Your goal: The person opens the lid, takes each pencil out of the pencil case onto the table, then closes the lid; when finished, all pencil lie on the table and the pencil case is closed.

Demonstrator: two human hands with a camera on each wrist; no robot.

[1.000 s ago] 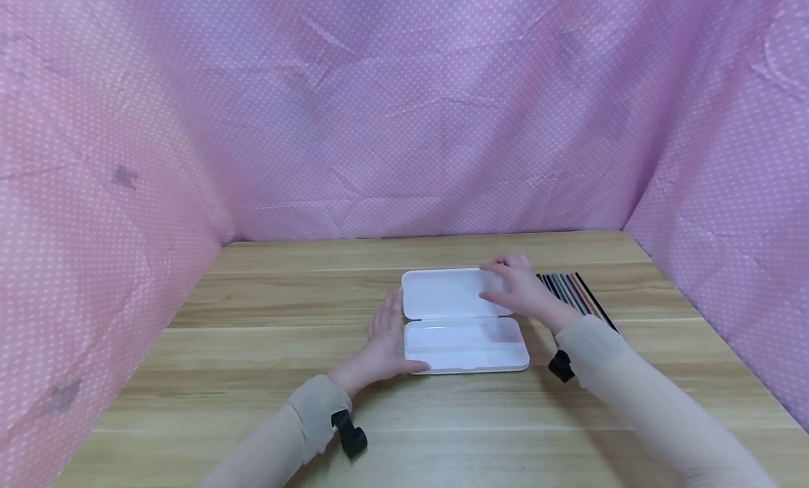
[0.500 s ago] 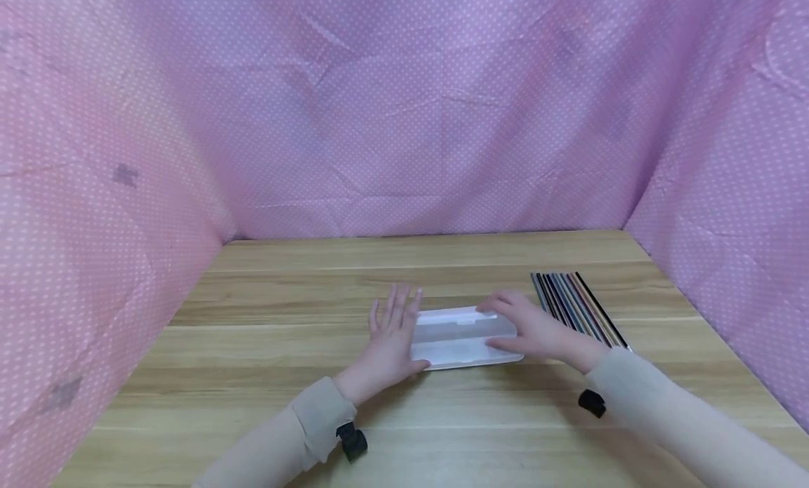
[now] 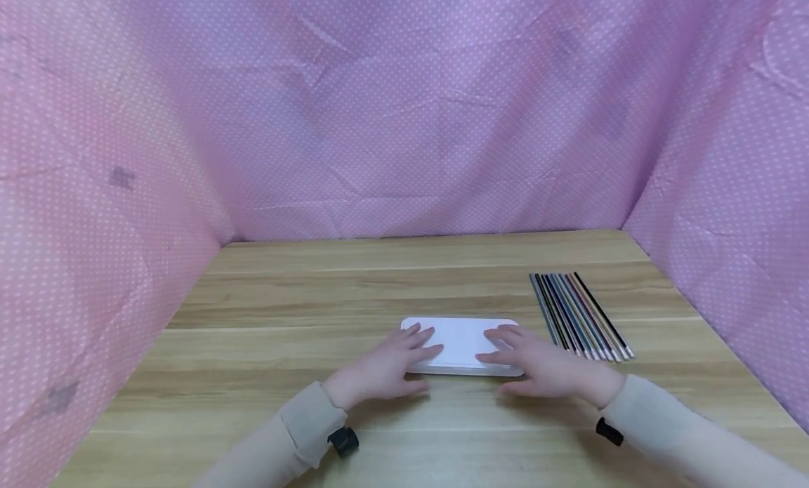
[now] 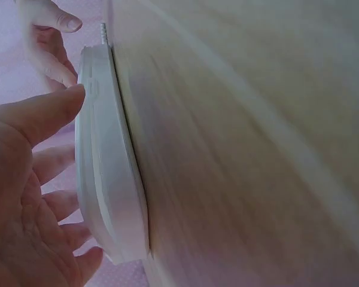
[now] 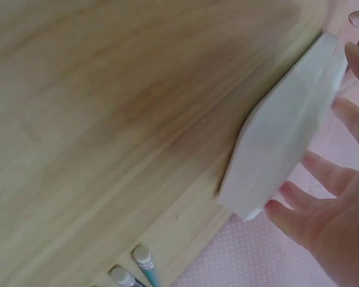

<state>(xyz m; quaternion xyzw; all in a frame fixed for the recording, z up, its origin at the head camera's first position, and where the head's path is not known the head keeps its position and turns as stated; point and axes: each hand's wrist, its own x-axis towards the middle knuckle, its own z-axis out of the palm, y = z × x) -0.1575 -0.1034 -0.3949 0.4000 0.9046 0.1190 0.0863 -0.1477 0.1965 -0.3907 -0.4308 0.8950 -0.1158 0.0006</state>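
Observation:
A white pencil case [image 3: 460,344] lies closed on the wooden table, its long side facing me. Over its left end my left hand [image 3: 388,365] spreads its fingers, the tips at the lid. In the left wrist view the thumb points along the front side of the case [image 4: 105,149], clear of the table. My right hand [image 3: 550,365] mirrors this at the right end, fingers fairly straight and fingertips on the lid. The right wrist view has those fingertips along the top edge of the case [image 5: 281,131]. Neither hand grips anything.
Right of the case, several pencils [image 3: 578,316] lie side by side in a slanted row, white erasers toward me. Their near ends are close to my right wrist. Pink dotted cloth [image 3: 436,123] hangs behind and along both sides of the table [image 3: 303,284].
The pencil case's lid has swung down toward me from lying open at the back to closed. Both hands have come nearer and now lie over the lid; more of the pencils shows.

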